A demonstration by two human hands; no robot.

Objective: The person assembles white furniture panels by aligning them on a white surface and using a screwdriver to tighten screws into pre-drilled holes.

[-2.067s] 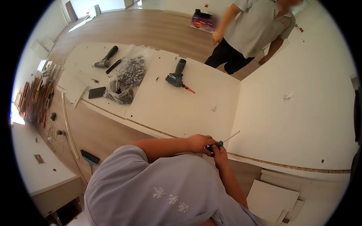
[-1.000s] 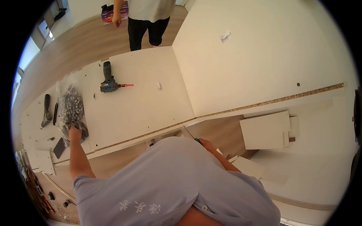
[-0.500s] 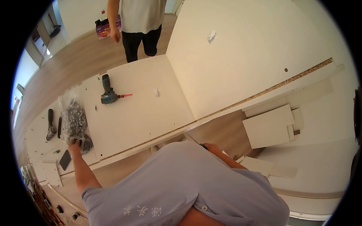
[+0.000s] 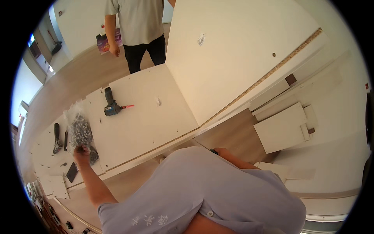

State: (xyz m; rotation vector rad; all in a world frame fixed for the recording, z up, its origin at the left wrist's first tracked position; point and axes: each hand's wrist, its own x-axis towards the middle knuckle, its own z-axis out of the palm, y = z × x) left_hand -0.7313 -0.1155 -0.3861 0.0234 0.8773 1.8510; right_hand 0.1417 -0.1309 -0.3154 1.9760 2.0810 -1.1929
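left hand (image 4: 81, 150) fingers closed on hardware bag (image 4: 80, 130) | right hand (image 4: 222, 152) fingers hidden

Home room: furniture panels (image 4: 148, 121), drill (image 4: 112, 106), wood floor (image 4: 74, 84)

At the left of the frame, the left hand (image 4: 80, 150) touches the bag of screws (image 4: 79, 130) on the flat panel (image 4: 148, 124). The drill (image 4: 111, 106) lies to its upper right. 1 standing person (image 4: 136, 31) is at the top.
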